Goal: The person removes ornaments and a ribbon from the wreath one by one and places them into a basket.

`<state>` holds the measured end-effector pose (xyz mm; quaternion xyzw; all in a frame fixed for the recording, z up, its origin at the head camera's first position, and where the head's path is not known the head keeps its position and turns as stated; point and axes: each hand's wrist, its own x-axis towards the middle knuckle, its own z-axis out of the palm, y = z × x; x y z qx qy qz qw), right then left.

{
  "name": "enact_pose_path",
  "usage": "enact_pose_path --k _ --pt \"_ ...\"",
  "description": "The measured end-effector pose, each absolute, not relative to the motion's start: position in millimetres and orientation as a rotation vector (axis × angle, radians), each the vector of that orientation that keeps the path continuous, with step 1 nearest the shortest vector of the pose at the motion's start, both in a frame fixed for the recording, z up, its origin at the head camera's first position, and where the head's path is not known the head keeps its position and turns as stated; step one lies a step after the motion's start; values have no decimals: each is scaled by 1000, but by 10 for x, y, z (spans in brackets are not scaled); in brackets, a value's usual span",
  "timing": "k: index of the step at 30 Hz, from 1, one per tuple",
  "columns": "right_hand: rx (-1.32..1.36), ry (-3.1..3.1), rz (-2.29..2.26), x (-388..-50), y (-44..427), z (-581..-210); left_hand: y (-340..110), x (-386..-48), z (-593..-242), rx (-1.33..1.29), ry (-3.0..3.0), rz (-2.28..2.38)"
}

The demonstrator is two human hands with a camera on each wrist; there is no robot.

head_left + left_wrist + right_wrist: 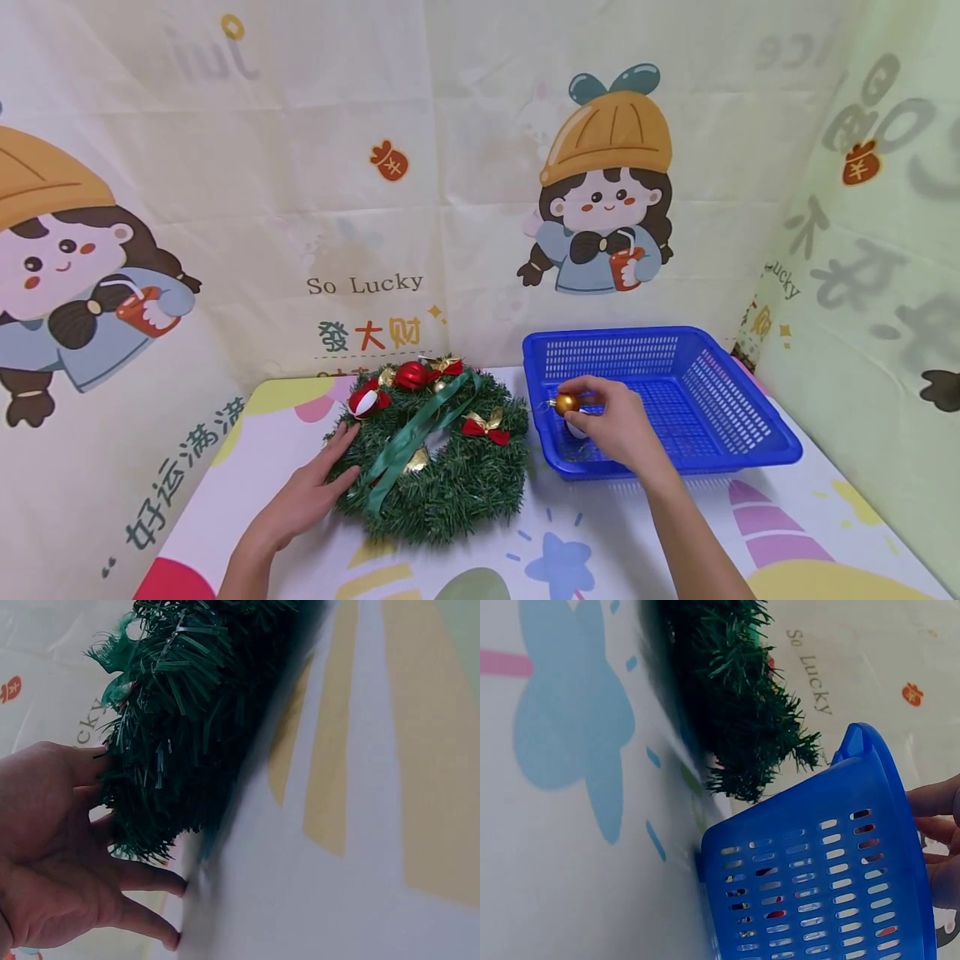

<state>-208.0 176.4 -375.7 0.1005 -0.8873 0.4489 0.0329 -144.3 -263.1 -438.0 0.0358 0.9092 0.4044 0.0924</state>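
A green wreath (465, 492) with a green ribbon, red and gold bows and a red ball lies on the table. The left hand (303, 496) rests against its left side with fingers spread; in the left wrist view the hand (67, 855) touches the green sprigs (180, 735). Between thumb and fingers the right hand (618, 425) pinches a gold ball ornament (567, 405) over the left part of the blue basket (742, 462). In the right wrist view the basket wall (810, 862) hides most of the right hand (941, 825) and the ball is hidden.
A white item (576, 427) lies in the basket beneath the right hand. The table (300, 575) has a cover with coloured prints. Behind it hangs a printed cloth (480, 208), and another stretch of cloth (900, 350) stands at the right.
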Motion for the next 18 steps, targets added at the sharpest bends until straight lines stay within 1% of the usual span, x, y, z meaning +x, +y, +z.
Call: enact_pose_path --k 18 --pt "275 -2939 1122 -2141 1782 -3898 -2652 -1441 -4393 119 2688 1208"
